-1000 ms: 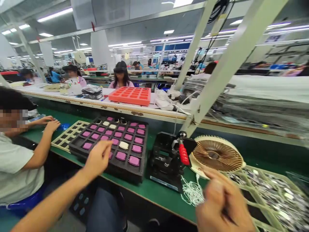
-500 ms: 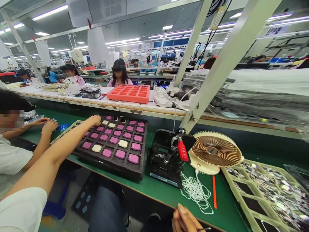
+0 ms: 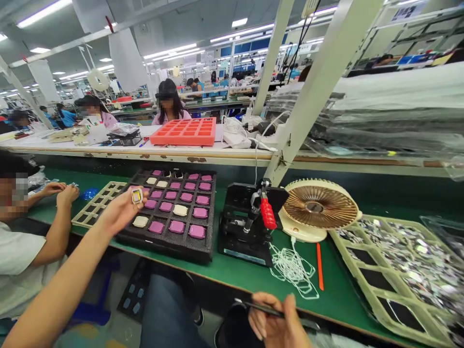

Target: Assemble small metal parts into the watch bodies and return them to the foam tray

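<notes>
My left hand point(image 3: 121, 210) is palm up over the left side of a black foam tray point(image 3: 195, 245), its fingers closed around a small square white casing point(image 3: 137, 195) with a yellow patch inside. Purple casings point(image 3: 177, 226) and a few cream ones point(image 3: 180, 210) sit in the tray's compartments. Down at the front edge of the bench, my right hand point(image 3: 277, 321) grips a thin dark stick-like tool point(image 3: 264, 308) with a light tip; its exact kind is unclear. A black press point(image 3: 244, 227) with a red handle point(image 3: 267, 213) stands right of the tray.
Beyond the press are a cream fan point(image 3: 315, 208), a tangle of white cord point(image 3: 293, 270) and an orange stick point(image 3: 319, 266). A pale compartment tray point(image 3: 384, 309) full of small shiny parts lies far right. At the left, a co-worker's hands point(image 3: 67, 193) work beside another pale tray point(image 3: 85, 212).
My left hand has drawn back from the tray's far left part and turned up, now showing the white casing. My right hand has come further into view with the dark tool. The view shifted slightly.
</notes>
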Demonstrator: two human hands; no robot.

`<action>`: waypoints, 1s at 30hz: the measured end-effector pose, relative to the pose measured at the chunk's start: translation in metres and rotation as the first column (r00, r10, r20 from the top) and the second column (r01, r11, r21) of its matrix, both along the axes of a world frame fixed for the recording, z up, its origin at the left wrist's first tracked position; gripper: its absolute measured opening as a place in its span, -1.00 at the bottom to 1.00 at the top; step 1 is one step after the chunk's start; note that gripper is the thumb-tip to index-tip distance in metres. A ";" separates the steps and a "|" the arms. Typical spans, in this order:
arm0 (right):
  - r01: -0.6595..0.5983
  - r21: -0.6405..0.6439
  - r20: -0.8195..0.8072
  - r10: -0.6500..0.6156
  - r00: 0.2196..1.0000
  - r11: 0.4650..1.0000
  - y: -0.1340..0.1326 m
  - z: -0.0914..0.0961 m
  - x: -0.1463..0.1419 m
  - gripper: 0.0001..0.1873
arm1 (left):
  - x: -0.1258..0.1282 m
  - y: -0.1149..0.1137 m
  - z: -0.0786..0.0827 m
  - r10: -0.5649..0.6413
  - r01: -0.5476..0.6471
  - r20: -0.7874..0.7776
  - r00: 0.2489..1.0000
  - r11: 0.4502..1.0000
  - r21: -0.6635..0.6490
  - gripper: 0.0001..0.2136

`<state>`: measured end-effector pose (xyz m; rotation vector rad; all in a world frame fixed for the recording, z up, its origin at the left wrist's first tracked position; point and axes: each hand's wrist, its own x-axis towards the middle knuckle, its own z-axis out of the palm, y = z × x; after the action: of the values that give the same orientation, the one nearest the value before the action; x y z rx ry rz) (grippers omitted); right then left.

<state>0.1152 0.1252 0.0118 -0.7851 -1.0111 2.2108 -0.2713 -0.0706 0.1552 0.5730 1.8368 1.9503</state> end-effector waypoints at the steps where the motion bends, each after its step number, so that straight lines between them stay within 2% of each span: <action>1: 0.001 0.017 -0.003 -0.001 1.000 1.000 -0.007 0.003 -0.004 -0.29 | 0.029 0.000 -0.009 -0.032 0.031 0.028 0.999 0.999 0.016 -0.63; 3: 0.040 0.140 -0.027 -0.036 0.999 0.989 -0.021 0.011 -0.011 -0.42 | 0.089 0.003 -0.025 -0.134 0.131 0.118 0.984 0.991 0.033 -0.54; 5: 0.083 0.340 -0.067 -0.064 0.996 0.937 -0.032 0.021 -0.019 -0.63 | 0.142 0.010 -0.040 -0.230 0.233 0.207 0.951 0.972 0.010 -0.54; 8: 0.114 0.617 -0.109 -0.060 0.992 0.779 -0.039 0.033 -0.027 -0.84 | 0.198 0.023 -0.057 -0.288 0.308 0.251 0.924 0.951 -0.040 -0.51; 10: 0.135 0.727 -0.130 -0.058 0.990 0.673 -0.040 0.036 -0.028 -0.79 | 0.217 0.033 -0.066 -0.296 0.322 0.259 0.919 0.944 -0.064 -0.48; 13: 0.165 0.837 -0.174 -0.032 0.984 0.522 -0.039 0.032 -0.026 -0.61 | 0.230 0.044 -0.075 -0.310 0.351 0.263 0.914 0.928 -0.125 -0.46; 16: 0.163 0.888 -0.181 0.002 0.983 0.430 -0.039 0.025 -0.023 -0.47 | 0.235 0.048 -0.082 -0.321 0.368 0.248 0.914 0.914 -0.171 -0.45; 19: 0.153 0.900 -0.160 -0.017 0.987 0.409 -0.039 0.021 -0.022 -0.48 | 0.238 0.048 -0.085 -0.329 0.376 0.242 0.913 0.908 -0.185 -0.46; 24: 0.133 0.900 -0.141 -0.011 0.990 0.416 -0.039 0.019 -0.021 -0.48 | 0.239 0.046 -0.089 -0.337 0.386 0.231 0.913 0.896 -0.219 -0.45; 30: 0.119 0.909 -0.137 0.017 0.990 0.399 -0.036 0.016 -0.022 -0.45 | 0.237 0.044 -0.097 -0.338 0.383 0.199 0.920 0.883 -0.273 -0.45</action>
<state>0.0934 0.0888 0.0278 -0.1169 -1.8349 1.2182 -0.0341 -0.0267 0.0577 0.6027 1.7454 1.3915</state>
